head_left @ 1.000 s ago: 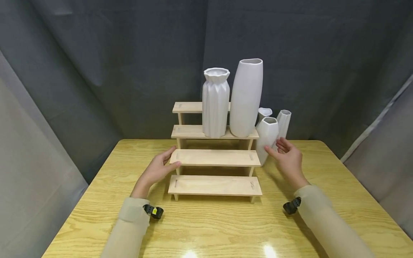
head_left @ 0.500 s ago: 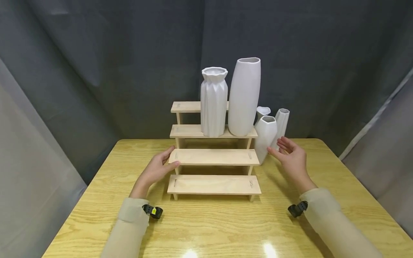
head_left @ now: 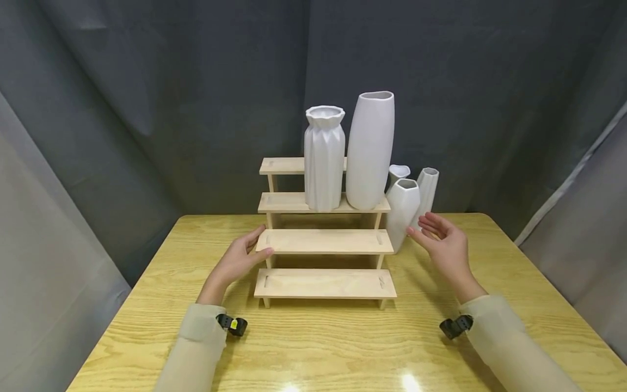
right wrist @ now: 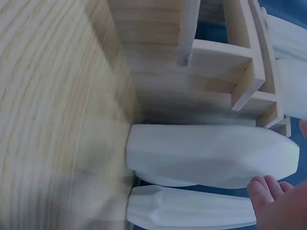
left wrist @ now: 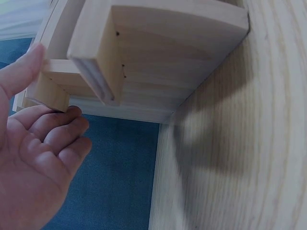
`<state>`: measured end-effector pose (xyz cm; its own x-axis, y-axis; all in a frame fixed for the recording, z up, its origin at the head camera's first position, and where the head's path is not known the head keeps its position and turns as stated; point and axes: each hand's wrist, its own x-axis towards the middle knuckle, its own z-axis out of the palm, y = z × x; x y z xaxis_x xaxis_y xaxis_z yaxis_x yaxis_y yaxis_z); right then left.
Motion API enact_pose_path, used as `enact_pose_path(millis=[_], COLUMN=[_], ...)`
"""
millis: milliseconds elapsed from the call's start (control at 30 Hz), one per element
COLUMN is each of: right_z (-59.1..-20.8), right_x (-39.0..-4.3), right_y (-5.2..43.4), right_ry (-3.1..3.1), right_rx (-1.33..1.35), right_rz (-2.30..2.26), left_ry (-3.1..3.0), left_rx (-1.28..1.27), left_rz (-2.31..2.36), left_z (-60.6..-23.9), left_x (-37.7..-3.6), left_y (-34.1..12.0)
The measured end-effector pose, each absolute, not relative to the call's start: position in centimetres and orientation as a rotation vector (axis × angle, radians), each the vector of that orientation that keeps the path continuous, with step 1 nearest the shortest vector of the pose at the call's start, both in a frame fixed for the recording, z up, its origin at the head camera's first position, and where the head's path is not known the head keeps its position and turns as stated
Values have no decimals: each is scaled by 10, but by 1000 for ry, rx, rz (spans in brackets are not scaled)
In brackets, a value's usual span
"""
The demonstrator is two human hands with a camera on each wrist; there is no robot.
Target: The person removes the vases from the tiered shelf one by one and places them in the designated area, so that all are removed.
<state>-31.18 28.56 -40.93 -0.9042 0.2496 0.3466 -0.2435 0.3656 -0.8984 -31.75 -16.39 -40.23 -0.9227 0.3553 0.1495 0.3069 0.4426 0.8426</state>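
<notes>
Vase (head_left: 404,209), the white faceted one, stands on the table (head_left: 323,343) just right of the stepped rack (head_left: 325,239), touching or nearly touching its end; two more small vases (head_left: 427,188) stand close behind it, probably waiting off the rack for lack of a slot yet; the ribbed vase (head_left: 323,158) and tall vase (head_left: 368,149) sit side by side on the rack's third step, leaving the two lower steps bare. Right hand (head_left: 443,245) hovers just beside the faceted vase with fingers spread and relaxed, holding nothing, palm turned toward it; left hand (head_left: 240,258) rests with loose straight fingers against the left end of the second step, likely to steady the rack. Compared with a second ago, the right hand has drawn slightly back and outward from the vase, fingers no longer at its side; the left hand has stayed put, and no vase has shifted.
</notes>
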Motion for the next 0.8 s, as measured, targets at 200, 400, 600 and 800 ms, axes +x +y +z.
enact_pose_path(millis=[200, 400, 600, 800], right_z=[-399, -389, -380, -373], right_x=[-307, -304, -304, -306], right_y=[277, 267, 260, 255], right_ry=[-2149, -2079, -2054, -2065], right_rx=[53, 144, 186, 192], right_rz=[1610, 1673, 1710, 1707], left_ry=[2629, 2621, 2614, 2615], left_rx=[602, 599, 596, 592], left_rz=[1504, 1512, 1518, 1513], left_z=[-395, -396, -396, -397], left_x=[-313, -313, -314, -314], left_y=[-163, -164, -163, -162])
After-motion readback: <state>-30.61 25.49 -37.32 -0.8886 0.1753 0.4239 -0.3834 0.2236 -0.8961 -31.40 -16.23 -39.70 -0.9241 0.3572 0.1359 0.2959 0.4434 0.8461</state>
